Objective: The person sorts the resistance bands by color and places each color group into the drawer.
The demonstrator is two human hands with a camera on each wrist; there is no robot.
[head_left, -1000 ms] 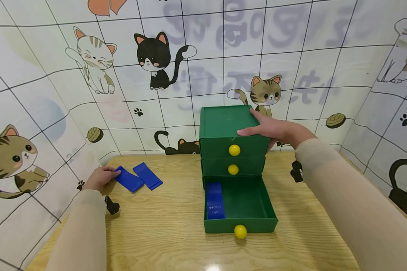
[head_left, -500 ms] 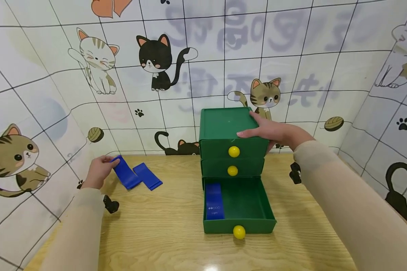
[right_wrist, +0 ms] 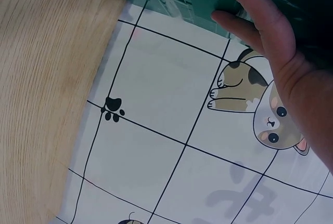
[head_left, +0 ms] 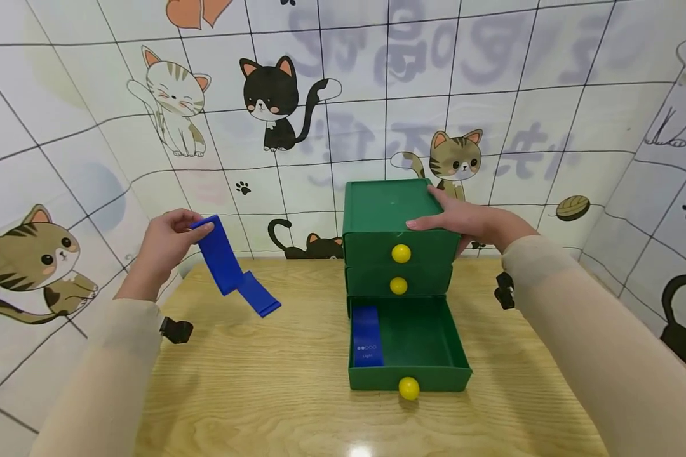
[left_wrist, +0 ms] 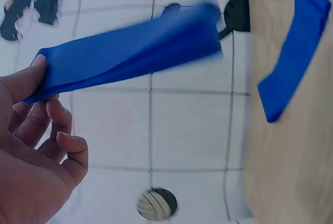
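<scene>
My left hand [head_left: 168,244] pinches one end of a blue, flat-folded resistance band [head_left: 220,254] between thumb and fingers. In the left wrist view the raised band [left_wrist: 125,52] stretches away from the fingers, its far end blurred. A second blue resistance band [head_left: 258,295] lies folded on the table. My right hand [head_left: 463,219] rests on the top right edge of a green drawer box [head_left: 391,206], with fingers down its right side. The bottom drawer [head_left: 423,336] is pulled out. A blue band [head_left: 367,336] marked "Light" lies along its left wall.
Two upper drawers with yellow knobs [head_left: 401,254] are closed. Another yellow knob [head_left: 409,388] sits on the pulled-out drawer's front. Behind the wooden table [head_left: 251,381] hangs a white grid-patterned cloth [head_left: 360,127] printed with cats.
My left hand has lifted its band up off the table, so it now hangs from the fingers. The right hand stays on the drawer box.
</scene>
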